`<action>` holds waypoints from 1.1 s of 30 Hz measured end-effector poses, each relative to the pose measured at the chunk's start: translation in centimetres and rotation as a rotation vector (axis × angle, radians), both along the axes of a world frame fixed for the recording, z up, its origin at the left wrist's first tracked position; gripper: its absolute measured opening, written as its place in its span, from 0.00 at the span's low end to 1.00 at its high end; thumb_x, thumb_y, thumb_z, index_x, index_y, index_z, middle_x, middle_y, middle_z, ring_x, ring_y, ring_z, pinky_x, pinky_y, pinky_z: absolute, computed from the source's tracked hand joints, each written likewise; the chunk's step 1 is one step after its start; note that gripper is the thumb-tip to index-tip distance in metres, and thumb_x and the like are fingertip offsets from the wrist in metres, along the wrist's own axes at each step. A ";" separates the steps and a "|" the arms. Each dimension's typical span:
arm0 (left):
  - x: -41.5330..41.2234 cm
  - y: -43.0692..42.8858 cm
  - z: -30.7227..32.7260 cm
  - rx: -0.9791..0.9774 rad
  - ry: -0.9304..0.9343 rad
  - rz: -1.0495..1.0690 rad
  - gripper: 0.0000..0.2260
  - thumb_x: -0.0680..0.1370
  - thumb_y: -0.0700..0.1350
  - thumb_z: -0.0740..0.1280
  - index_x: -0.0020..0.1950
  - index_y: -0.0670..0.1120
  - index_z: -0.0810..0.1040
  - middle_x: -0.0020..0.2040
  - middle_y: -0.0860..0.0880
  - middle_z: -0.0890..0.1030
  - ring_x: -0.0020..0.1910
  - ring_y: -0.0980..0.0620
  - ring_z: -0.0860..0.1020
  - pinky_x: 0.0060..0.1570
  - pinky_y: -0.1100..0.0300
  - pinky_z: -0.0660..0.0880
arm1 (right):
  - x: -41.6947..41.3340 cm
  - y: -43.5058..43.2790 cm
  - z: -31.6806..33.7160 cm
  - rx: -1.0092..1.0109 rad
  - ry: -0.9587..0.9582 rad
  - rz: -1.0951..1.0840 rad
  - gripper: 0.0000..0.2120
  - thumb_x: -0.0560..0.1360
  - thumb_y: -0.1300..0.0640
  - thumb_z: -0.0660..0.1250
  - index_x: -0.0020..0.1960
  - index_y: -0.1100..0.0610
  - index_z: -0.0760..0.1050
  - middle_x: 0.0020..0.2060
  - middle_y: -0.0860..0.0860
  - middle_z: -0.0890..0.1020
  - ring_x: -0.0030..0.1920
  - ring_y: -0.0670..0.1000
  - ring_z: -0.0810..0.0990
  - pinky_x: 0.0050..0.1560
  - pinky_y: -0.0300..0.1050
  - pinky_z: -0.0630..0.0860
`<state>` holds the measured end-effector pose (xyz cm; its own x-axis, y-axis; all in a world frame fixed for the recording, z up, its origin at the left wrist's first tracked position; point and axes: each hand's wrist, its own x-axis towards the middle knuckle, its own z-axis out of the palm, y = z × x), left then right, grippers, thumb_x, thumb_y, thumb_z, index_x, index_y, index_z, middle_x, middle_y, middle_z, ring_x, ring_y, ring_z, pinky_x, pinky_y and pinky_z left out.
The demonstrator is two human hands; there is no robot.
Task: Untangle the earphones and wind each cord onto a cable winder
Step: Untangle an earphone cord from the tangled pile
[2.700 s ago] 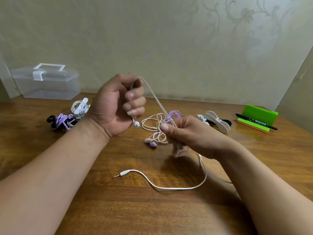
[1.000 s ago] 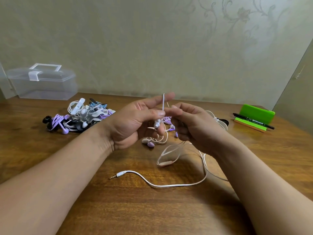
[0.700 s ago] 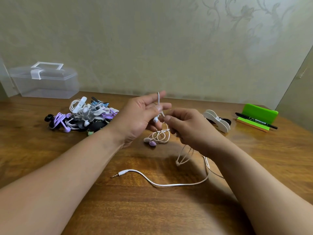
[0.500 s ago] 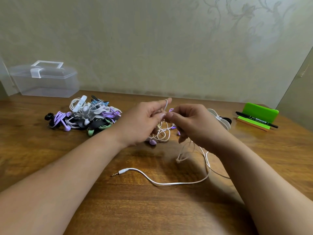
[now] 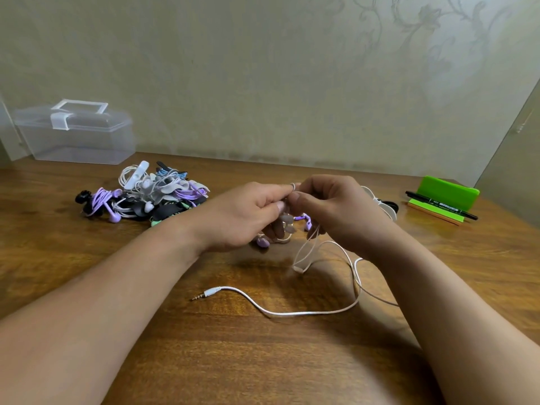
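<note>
Light was soft, even and moderately bright, with no hard source evident. Diffuse shadows lay on the table [image 5: 263, 361] beneath the left hand [image 5: 242, 214] and right hand [image 5: 336, 211]. The wood carried a faint sheen near centre. Wide-angle bending showed at the edges. The fingertips were slightly blurred and the near forearms soft.

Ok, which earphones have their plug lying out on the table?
The white cord: its plug lies alone on the table; the cords in the pile are bundled up.

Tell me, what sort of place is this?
Probably a home room: a wooden table against floral-patterned wallpaper, a clear plastic storage box and a green stand with a pen.
</note>
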<state>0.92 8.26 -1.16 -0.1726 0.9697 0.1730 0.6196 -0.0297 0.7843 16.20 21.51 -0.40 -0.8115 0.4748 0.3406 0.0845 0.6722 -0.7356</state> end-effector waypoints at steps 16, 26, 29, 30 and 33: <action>-0.2 -0.3 0.2 0.092 -0.055 0.063 0.14 0.85 0.41 0.63 0.67 0.52 0.82 0.46 0.50 0.87 0.33 0.31 0.80 0.36 0.50 0.84 | 0.3 0.1 0.9 -0.443 0.099 0.091 0.07 0.81 0.60 0.69 0.47 0.64 0.79 0.33 0.58 0.80 0.33 0.56 0.83 0.36 0.46 0.81; 0.7 -0.9 0.7 -0.041 -0.127 -0.181 0.10 0.86 0.40 0.62 0.59 0.39 0.82 0.51 0.46 0.87 0.23 0.52 0.73 0.40 0.42 0.76 | 0.8 1.0 1.4 -0.736 0.209 0.197 0.05 0.83 0.62 0.64 0.53 0.62 0.78 0.34 0.52 0.76 0.25 0.44 0.64 0.22 0.35 0.65; 1.1 -0.6 0.6 -0.038 -0.121 -0.177 0.10 0.85 0.39 0.62 0.60 0.37 0.81 0.54 0.47 0.87 0.23 0.52 0.74 0.31 0.60 0.71 | 1.0 1.2 1.4 -0.640 0.166 0.220 0.05 0.83 0.61 0.65 0.52 0.59 0.80 0.34 0.50 0.76 0.27 0.45 0.59 0.22 0.34 0.60; 1.2 -0.6 0.5 -0.033 -0.132 -0.172 0.09 0.85 0.39 0.62 0.61 0.38 0.81 0.55 0.47 0.87 0.23 0.53 0.74 0.30 0.62 0.70 | 1.0 1.2 1.4 -0.620 0.158 0.228 0.05 0.83 0.61 0.66 0.52 0.59 0.80 0.34 0.50 0.77 0.28 0.45 0.59 0.23 0.34 0.59; 1.1 -0.3 0.5 0.004 -0.183 -0.162 0.10 0.85 0.40 0.63 0.64 0.44 0.81 0.53 0.48 0.87 0.23 0.54 0.76 0.36 0.53 0.73 | 1.2 1.2 1.5 -0.561 0.144 0.220 0.04 0.83 0.61 0.65 0.51 0.59 0.79 0.28 0.46 0.78 0.27 0.45 0.58 0.24 0.35 0.59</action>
<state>1.97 7.94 -0.61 -0.0434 0.9866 0.1572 0.4540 -0.1207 0.8828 17.43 22.72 1.13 -0.8753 0.4399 0.2006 -0.1383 0.1698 -0.9757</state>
